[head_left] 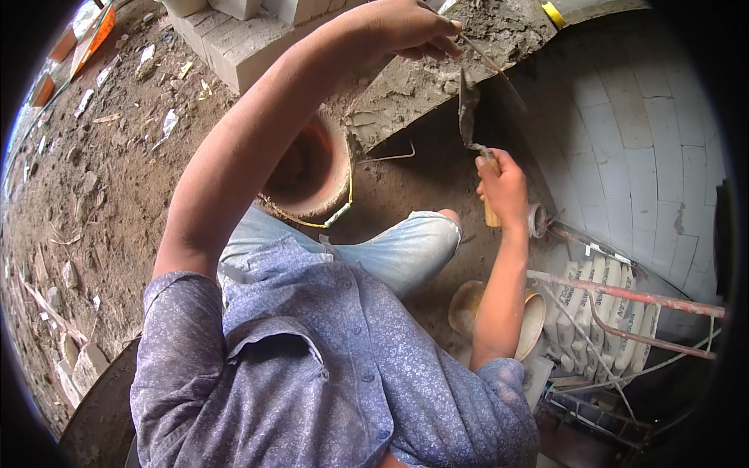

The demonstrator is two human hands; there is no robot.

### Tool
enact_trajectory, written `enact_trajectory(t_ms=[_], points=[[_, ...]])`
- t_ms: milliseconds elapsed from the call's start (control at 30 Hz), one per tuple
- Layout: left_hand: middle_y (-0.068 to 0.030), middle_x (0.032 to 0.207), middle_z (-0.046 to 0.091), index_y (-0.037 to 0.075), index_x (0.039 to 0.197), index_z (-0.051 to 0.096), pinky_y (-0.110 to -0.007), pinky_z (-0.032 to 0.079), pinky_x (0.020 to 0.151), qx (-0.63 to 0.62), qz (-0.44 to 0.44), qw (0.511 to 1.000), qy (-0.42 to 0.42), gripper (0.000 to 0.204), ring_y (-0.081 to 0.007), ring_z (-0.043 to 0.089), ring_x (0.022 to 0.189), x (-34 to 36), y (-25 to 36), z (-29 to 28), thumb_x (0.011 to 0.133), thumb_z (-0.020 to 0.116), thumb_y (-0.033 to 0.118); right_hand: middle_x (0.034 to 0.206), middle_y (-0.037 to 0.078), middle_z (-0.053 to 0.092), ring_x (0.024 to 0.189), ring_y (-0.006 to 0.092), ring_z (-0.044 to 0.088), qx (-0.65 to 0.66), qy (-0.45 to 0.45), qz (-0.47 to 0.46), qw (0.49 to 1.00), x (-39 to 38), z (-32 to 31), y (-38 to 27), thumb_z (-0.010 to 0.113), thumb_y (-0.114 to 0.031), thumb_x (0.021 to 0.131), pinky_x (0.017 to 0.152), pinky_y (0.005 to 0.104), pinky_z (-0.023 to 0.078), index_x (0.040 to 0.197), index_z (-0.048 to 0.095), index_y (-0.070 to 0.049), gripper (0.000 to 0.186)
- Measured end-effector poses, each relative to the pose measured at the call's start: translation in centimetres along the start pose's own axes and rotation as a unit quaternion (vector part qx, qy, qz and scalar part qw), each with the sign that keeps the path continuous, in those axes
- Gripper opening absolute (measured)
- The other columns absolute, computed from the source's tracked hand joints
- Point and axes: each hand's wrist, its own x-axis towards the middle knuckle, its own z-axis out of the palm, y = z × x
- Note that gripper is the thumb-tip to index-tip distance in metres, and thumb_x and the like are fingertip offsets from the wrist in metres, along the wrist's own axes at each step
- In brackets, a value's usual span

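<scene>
My left hand (417, 30) reaches far forward over a ledge coated with wet grey mortar (413, 101). Its fingers are closed at the near end of a thin straight rod (495, 66), which slants down to the right past the ledge's edge. In my right hand (503, 187) is a trowel, gripped by its wooden handle (491, 207). The mortar-smeared trowel blade (467, 109) points forward, close to the ledge edge and just below the rod. Under my left forearm stands a round bucket (343, 168) with a yellow wire handle, partly hidden by the arm.
Pale blocks (222, 51) are stacked at the far left of the ledge. A block wall (624, 140) rises on the right. Nearer stand a red metal scaffold frame (624, 292), stacked filled bags (597, 312) and a yellowish bowl (464, 304). Rubble litters the dirt ground (101, 171).
</scene>
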Motion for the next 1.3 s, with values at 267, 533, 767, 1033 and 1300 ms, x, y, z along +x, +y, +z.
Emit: enact_trajectory(t_ms=[267, 533, 767, 1033, 1300], points=[[-0.0137, 0.114, 0.076, -0.004, 0.119, 0.072, -0.034, 0.053, 0.092, -0.007, -0.004, 1.0, 0.001, 0.044, -0.0198, 0.07, 0.104, -0.1, 0.6, -0.4, 0.103, 0.057, 0.034, 0.105, 0.018, 0.071, 0.093, 0.0395, 0.069, -0.259, 0.144, -0.168, 0.94, -2.6, -0.3, -0.1, 0.074, -0.022, 0.089, 0.083, 0.0439, 0.054, 0.115, 0.067, -0.003, 0.033], [-0.0066, 0.11, 0.078, 0.004, 0.127, 0.07, -0.03, 0.054, 0.095, 0.058, -0.017, 0.997, 0.047, 0.044, -0.0145, 0.072, 0.105, 0.6, -0.4, 0.1, 0.102, 0.06, 0.038, 0.091, 0.007, 0.068, 0.078, 0.0118, 0.065, 0.206, -0.268, -0.152, 0.929, -0.1, 0.4, 0.7, 0.076, -0.016, 0.089, 0.068, 0.0283, 0.054, 0.116, 0.065, 0.001, 0.034], [-0.0107, 0.1, 0.078, -0.003, 0.114, 0.073, -0.033, 0.057, 0.087, 0.085, 0.05, 0.99, 0.101, 0.042, -0.0187, 0.072, 0.089, 0.7, -1.9, 1.3, 0.099, 0.061, 0.033, 0.082, 0.003, 0.06, 0.062, 0.0082, 0.057, 0.351, -0.131, -0.149, 0.915, 3.5, 1.4, 4.1, 0.066, -0.024, 0.099, 0.054, 0.0242, 0.046, 0.118, 0.061, 0.0, 0.031], [-0.0051, 0.101, 0.073, 0.001, 0.126, 0.07, -0.028, 0.051, 0.07, -0.061, -0.107, 0.976, 0.179, 0.038, -0.0119, 0.062, 0.08, 2.0, -13.6, 11.4, 0.097, 0.07, 0.024, 0.076, 0.0, 0.059, 0.059, 0.0076, 0.056, 0.319, -0.123, 0.028, 0.939, -2.8, 3.3, 10.2, 0.068, -0.025, 0.098, 0.053, 0.0243, 0.046, 0.109, 0.063, -0.005, 0.024], [-0.0085, 0.085, 0.073, -0.004, 0.108, 0.073, -0.03, 0.052, 0.072, -0.124, -0.061, 0.952, 0.274, 0.043, -0.013, 0.066, 0.077, 7.0, -15.1, 15.9, 0.089, 0.077, 0.035, 0.077, 0.002, 0.059, 0.056, 0.0096, 0.056, 0.426, -0.067, 0.137, 0.892, -9.2, 8.7, 12.8, 0.066, -0.026, 0.101, 0.051, 0.0262, 0.047, 0.099, 0.061, -0.005, 0.022]])
